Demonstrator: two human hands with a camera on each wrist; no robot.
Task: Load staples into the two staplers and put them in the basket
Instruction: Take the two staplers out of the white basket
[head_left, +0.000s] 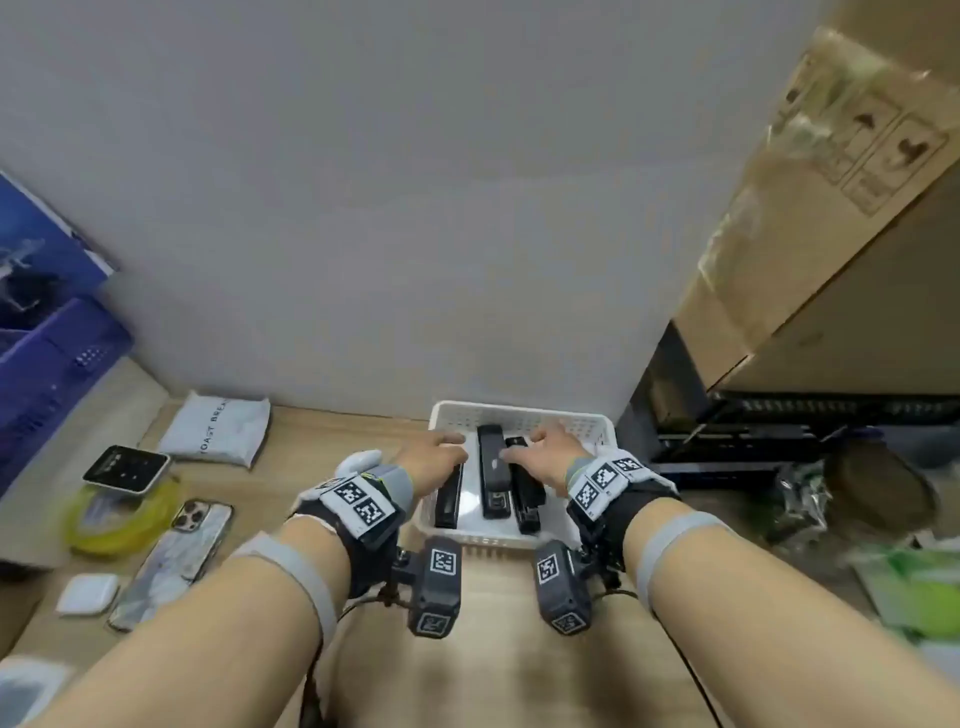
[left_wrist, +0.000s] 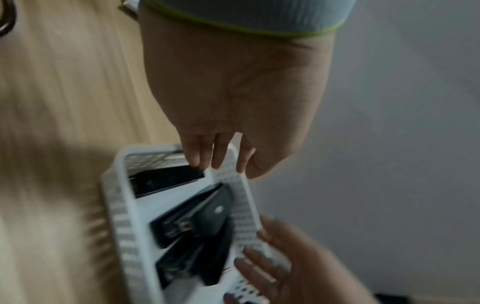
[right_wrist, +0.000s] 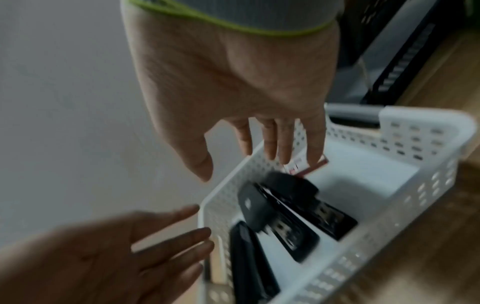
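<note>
A white perforated basket (head_left: 587, 423) stands at the back of the wooden table, against the wall. Three black staplers lie in it side by side: left (head_left: 449, 499), middle (head_left: 492, 473), right (head_left: 525, 496). My left hand (head_left: 447, 447) hovers at the basket's far left corner, its straight fingers (left_wrist: 193, 153) at the rim. Spread over the far right part is my right hand (head_left: 530, 447), fingers (right_wrist: 270, 142) pointing down inside the far wall. A small white and red box (right_wrist: 307, 166) lies under those fingertips. Neither hand holds anything.
Left of the basket lie a white packet (head_left: 218, 428), two phones (head_left: 176, 556), a yellow roll (head_left: 119, 519) and a blue crate (head_left: 47, 374). A cardboard box (head_left: 831, 234) and a black rack (head_left: 779, 431) crowd the right side. Bare table lies in front of the basket.
</note>
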